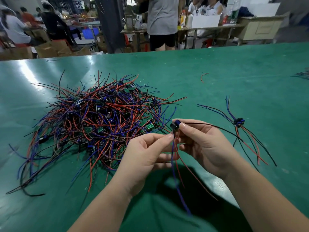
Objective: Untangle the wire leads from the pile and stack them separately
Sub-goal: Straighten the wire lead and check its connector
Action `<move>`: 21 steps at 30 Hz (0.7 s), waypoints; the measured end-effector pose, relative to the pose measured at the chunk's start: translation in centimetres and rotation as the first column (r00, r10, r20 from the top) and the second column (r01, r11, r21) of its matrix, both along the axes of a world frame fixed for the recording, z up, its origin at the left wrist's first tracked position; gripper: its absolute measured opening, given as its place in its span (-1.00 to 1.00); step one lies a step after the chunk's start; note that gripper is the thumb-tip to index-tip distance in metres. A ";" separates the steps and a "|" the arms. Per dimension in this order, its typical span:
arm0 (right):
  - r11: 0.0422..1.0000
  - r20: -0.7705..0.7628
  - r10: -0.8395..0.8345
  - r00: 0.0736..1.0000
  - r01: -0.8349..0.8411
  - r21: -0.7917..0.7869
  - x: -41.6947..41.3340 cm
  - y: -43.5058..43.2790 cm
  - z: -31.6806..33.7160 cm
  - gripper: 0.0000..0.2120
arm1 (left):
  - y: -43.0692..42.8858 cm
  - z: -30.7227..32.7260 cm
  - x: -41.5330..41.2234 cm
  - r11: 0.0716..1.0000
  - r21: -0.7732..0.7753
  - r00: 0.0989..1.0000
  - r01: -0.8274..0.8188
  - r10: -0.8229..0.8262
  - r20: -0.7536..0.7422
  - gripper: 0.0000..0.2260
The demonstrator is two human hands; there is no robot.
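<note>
Head view: a person at a green table (234,64), both hands lifted above its near side
Left hand (147,153): thumb and forefinger pinch the blue and red wires of one wire lead (175,127) just under its dark connector (176,123)
Right hand (205,144): fingers curled round the same lead at the connector (a black wire trails right)
Pile (100,118): tangled red, blue, black, left of the hands
Sorted stack (239,123): a few leads, well right of the pile

One pile (93,118) of tangled leads, far too many to count. One small stack (239,122) set apart; the number of leads in it is unclear. One lead (175,125) pinched by two hands, the left hand (147,153) and the right hand (205,144). One loose red wire (203,77). One table (234,64).
</note>
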State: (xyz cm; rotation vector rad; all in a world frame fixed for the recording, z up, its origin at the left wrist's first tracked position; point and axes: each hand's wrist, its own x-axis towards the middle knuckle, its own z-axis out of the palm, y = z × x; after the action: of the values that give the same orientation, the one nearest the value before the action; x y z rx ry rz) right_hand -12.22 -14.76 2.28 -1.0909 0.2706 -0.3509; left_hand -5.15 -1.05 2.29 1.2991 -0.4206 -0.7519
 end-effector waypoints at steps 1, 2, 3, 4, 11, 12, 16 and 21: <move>0.999 -0.019 0.027 0.999 -0.028 -0.019 0.0 0.1 -0.1 -0.82 | 0.1 -0.3 0.0 0.998 0.040 0.990 -0.053 0.047 0.136 -0.73; 0.998 -0.036 0.049 0.998 -0.051 -0.038 0.0 0.3 -0.3 -0.82 | 0.1 -0.7 0.1 0.987 0.090 0.942 -0.134 0.098 0.322 -0.70; 0.996 -0.050 0.067 0.996 -0.070 -0.052 0.1 0.4 -0.4 -0.83 | 0.2 -1.1 0.3 0.968 0.125 0.860 -0.217 0.129 0.493 -0.68; 0.994 -0.063 0.082 0.995 -0.085 -0.061 0.1 0.6 -0.5 -0.82 | 0.3 -1.3 0.4 0.956 0.127 0.793 -0.265 0.141 0.593 -0.69; 0.993 -0.107 0.099 0.989 -0.105 -0.052 0.0 0.2 -0.3 -0.73 | 0.2 -1.5 1.1 0.984 -0.025 0.833 -0.179 0.165 0.529 -0.79; 0.994 -0.122 0.103 0.987 -0.107 -0.032 -0.1 0.1 -0.2 -0.72 | 0.1 -1.5 1.1 0.984 -0.027 0.842 -0.175 0.164 0.514 -0.78; 0.972 -0.129 0.173 0.976 -0.149 0.180 -0.4 -0.9 0.5 -0.83 | 0.0 -1.2 0.9 0.993 -0.055 0.960 -0.109 0.120 0.254 -0.81; 0.946 -0.019 0.187 0.982 -0.175 0.274 -0.3 -1.0 0.5 -0.75 | 0.0 -0.6 0.9 0.996 -0.064 0.998 -0.064 0.065 0.004 -0.68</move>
State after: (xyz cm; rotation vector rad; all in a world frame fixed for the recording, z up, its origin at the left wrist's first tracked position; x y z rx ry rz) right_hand -12.54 -15.80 2.74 -0.8453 0.2475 -0.1202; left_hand -4.20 -1.02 1.68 1.2489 -0.4023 -0.6756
